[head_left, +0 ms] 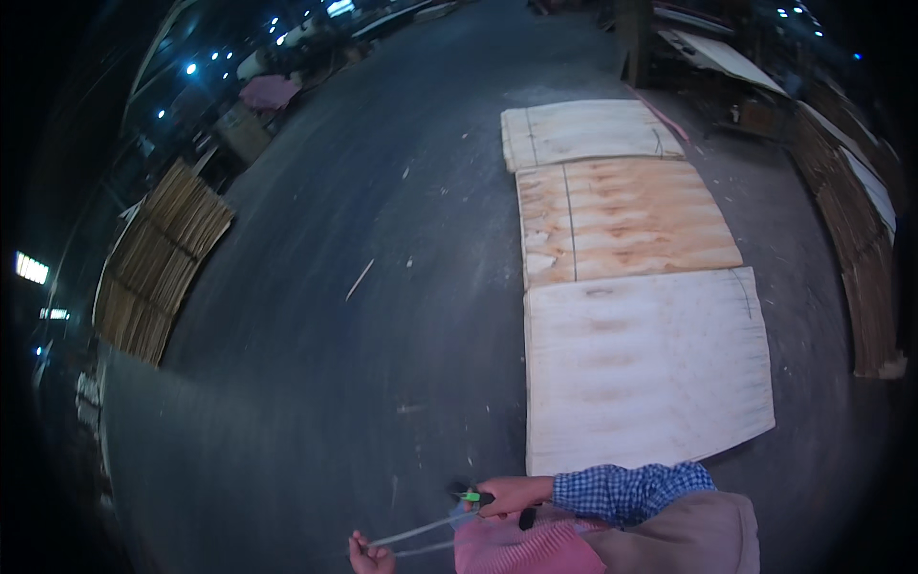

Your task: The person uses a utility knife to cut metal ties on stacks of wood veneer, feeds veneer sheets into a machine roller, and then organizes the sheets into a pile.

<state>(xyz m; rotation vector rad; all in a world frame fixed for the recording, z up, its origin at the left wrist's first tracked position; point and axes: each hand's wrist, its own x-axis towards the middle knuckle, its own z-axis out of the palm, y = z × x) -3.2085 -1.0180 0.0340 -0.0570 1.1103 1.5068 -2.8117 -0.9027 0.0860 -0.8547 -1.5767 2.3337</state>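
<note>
My right hand (516, 495), in a blue checked sleeve, is closed around a small black and green tool (475, 497) whose exact kind I cannot make out. A thin pale strap (418, 530) runs from that hand down to my left hand (371, 555) at the lower edge. The fingers of my left hand are pinched on the strap's end, and a second pale strand shows just below. Pink ribbed cloth (526, 547) lies close under my right hand. Beyond my right arm is the nearest stack of pale wood veneer sheets (650, 368).
Two more veneer stacks, one brown-streaked (631, 215) and one pale (593, 131), continue ahead in a row. Upright bundled sheets stand at the left (163, 258) and along the right (856, 258). A post (635, 43) rises at the back. Wood slivers lie on the dark floor (316, 402).
</note>
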